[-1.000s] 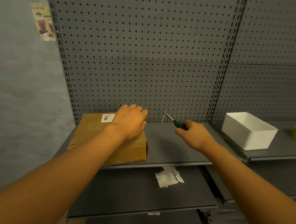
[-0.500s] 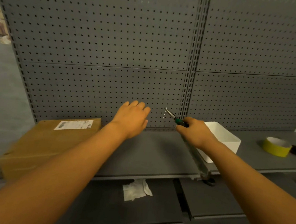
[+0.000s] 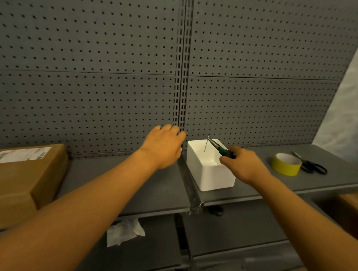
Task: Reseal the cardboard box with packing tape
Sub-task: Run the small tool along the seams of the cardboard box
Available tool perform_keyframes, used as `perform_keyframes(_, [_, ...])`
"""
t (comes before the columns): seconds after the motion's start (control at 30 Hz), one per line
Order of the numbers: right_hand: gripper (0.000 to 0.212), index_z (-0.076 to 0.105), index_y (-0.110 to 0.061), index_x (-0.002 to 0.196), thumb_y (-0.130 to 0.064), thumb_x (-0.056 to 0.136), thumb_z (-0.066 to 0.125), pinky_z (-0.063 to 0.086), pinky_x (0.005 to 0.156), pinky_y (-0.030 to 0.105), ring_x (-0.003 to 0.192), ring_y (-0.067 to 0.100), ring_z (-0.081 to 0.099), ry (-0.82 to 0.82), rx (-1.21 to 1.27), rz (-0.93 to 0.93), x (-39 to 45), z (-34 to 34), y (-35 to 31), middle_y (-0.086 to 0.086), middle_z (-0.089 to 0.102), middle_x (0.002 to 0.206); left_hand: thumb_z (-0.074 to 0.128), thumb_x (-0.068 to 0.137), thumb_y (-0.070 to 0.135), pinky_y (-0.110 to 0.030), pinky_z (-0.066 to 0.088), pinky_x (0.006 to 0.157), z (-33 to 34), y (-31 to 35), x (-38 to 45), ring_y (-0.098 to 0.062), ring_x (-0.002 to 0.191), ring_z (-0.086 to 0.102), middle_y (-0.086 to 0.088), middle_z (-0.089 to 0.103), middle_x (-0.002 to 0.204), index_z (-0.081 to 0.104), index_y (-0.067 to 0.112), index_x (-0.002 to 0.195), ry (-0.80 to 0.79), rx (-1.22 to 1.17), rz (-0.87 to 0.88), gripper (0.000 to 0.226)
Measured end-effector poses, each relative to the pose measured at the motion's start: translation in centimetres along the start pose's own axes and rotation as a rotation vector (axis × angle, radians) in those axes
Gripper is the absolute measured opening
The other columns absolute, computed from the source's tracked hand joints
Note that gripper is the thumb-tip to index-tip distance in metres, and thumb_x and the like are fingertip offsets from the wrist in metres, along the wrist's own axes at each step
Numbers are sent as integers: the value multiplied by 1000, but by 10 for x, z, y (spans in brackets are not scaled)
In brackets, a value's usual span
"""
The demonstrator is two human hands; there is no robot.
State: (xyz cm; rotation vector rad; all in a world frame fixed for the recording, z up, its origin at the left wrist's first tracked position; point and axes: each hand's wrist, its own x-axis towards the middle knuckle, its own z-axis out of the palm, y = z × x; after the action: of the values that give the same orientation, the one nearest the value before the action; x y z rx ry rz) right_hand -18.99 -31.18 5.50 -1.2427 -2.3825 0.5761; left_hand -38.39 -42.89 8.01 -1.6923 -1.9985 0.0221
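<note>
Standing at the grey shelf (image 3: 94, 184), I see the cardboard box (image 3: 14, 182) far at my left on it, its top flaps closed and a white label up, well apart from both my hands. The white tub (image 3: 210, 171) stands in the middle of the shelf; my right hand (image 3: 242, 164) grips green-handled pliers (image 3: 221, 150) above it, and their tips pinch a thin metal pin (image 3: 206, 144) that hangs over the tub's opening. I judge the step now is to drop this pin in the tub, so I should loosen the pliers only when the pin is fully over the inside, not the rim. My left hand (image 3: 164, 146) is spread and holds nothing, hovering just beside the tub. The yellow tape roll (image 3: 286, 164) lies farther right, with black scissors (image 3: 310, 165) touching it or just behind; I cannot tell which. The tub and my right arm stand between my left hand and the tape. A crumpled white paper (image 3: 124, 231) lies on the lower shelf.
</note>
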Motion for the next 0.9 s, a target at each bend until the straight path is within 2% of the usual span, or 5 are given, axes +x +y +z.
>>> perform_keyframes(0.07, [25, 57, -18, 101, -40, 88, 54, 48, 66, 35, 79, 24, 58, -2, -8, 17, 2, -1, 9, 8, 62, 90, 40, 98, 31, -39, 37, 95, 5, 7, 9, -27, 115, 45, -8, 49, 125, 44, 15, 127, 0, -25, 15, 33])
perform_keyframes(0.27, [24, 56, -17, 96, -40, 87, 56, 39, 55, 29, 71, 20, 55, -14, -56, 66, 7, 0, 23, 0, 55, 76, 42, 97, 30, -37, 37, 94, 23, 14, 29, -26, 117, 45, -7, 50, 126, 44, 15, 130, -26, -72, 37, 37])
perform_keyframes(0.5, [30, 58, -20, 98, -45, 82, 60, 51, 66, 34, 75, 21, 58, -15, -107, 100, 17, 3, 31, 0, 57, 78, 42, 97, 30, -36, 38, 92, 35, 11, 34, -25, 116, 46, -7, 51, 125, 45, 16, 128, -30, -93, 32, 35])
perform_keyframes(0.67, [29, 57, -20, 98, -45, 83, 60, 43, 61, 29, 75, 20, 57, -13, -116, 89, 19, 5, 25, -3, 54, 76, 41, 97, 30, -37, 37, 94, 37, 5, 31, -25, 117, 46, -7, 51, 125, 44, 16, 130, -46, -100, 17, 36])
perform_keyframes(0.9, [33, 58, -20, 106, -44, 84, 61, 45, 61, 30, 78, 20, 58, -35, -104, 28, 19, 9, 6, 1, 58, 85, 41, 98, 33, -38, 38, 96, 32, -7, 14, -26, 117, 46, -7, 51, 125, 44, 16, 128, -73, -100, -42, 35])
